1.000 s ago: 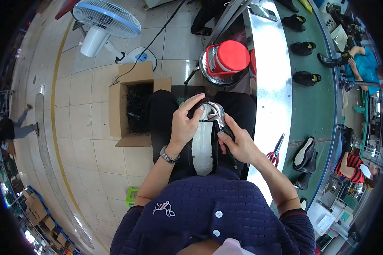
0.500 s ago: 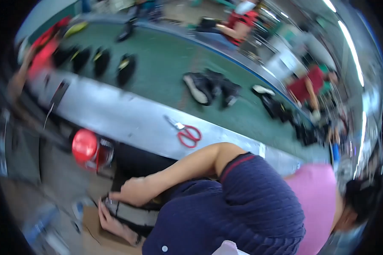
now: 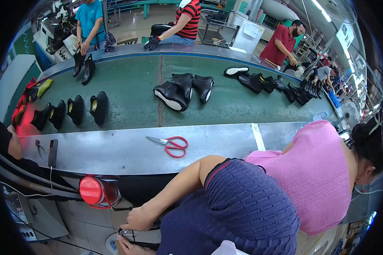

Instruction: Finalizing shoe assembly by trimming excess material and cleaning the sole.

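At the lower left, both hands work close together on a pale grey piece with black edging (image 3: 148,236). My right hand (image 3: 141,219) reaches over from the upper right. Its fingers are bent and closed at a small dark bit with a shiny metal spot (image 3: 123,232). Just below, my left hand (image 3: 131,247) has its thumb and fingers together at the same bit; the frame's lower edge cuts it off. What exactly the fingers pinch is too small to tell. My navy knit sleeve (image 3: 247,191) and torso hide part of the pale piece.
Ahead, a metal ledge (image 3: 102,146) carries red-handled scissors (image 3: 174,146), a phone (image 3: 52,153) and small pliers (image 3: 39,146). Black shoes (image 3: 174,91) stand on the green belt (image 3: 132,72). A red-lidded jar (image 3: 91,190) sits below the ledge. A co-worker in pink (image 3: 306,178) bends close at right.
My view has swung and levelled, and is sharper now. My hands stay together at the pale piece, showing lower in the picture. The left hand's fingers, stretched before, are now drawn in.
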Demonstrator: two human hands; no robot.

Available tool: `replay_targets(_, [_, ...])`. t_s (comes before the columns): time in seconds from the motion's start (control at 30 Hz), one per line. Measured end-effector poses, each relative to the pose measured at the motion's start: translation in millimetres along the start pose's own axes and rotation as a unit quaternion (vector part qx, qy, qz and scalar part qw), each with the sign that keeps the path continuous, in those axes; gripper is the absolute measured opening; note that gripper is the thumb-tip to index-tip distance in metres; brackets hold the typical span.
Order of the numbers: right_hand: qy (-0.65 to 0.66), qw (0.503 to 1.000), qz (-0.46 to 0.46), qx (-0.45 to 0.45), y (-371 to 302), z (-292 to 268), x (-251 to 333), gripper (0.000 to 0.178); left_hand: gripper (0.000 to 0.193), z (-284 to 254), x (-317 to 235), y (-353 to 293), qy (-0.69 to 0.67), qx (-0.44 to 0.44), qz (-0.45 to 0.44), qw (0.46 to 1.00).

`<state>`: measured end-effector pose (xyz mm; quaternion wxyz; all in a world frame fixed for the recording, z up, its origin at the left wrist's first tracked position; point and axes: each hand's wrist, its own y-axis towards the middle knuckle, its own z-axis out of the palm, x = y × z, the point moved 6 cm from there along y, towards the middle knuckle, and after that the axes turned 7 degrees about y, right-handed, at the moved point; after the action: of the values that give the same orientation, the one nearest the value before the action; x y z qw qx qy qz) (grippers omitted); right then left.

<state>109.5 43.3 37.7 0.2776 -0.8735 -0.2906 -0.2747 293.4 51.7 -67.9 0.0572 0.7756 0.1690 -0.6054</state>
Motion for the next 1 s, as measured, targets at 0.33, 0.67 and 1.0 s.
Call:
replay_targets(0.33, [0.02, 1.0, 0.007, -0.013, 0.0, 5.7, -5.0, 0.061, 0.031, 7.8, -55.0, -25.1, 0.101, -0.048, 0.084, 0.99])
replay_targets(0.67, [0.029, 0.999, 0.017, -0.026, -11.0, -0.7, -4.8, 0.059, 0.029, 14.5, -54.2, -21.8, 0.079, -0.05, 0.068, 0.993])
replay_targets(1.0, [0.093, 0.995, 0.031, 0.013, -6.8, -5.7, -3.3, 0.079, 0.033, 12.0, -48.1, -29.0, -0.048, -0.03, -0.068, 0.996])
